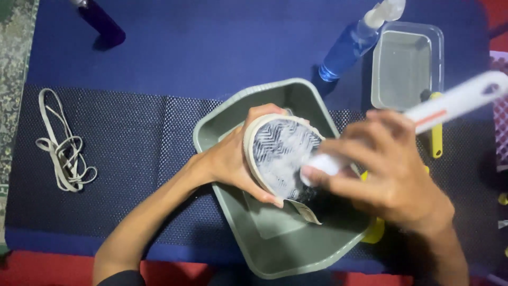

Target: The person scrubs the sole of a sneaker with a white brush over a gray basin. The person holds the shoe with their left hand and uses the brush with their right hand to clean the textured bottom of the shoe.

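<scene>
The left hand grips a shoe sole-up over the grey basin; the right hand clasps a white brush on the sole; foam covers part of the tread, so scrubbing looks midway.

A shoe is sitting over the basin; laces are lying far left of the basin, a spray bottle and a tub behind it.

Open mat left of the grey basin up to the laces; spray bottle and clear tub crowd the right
</scene>
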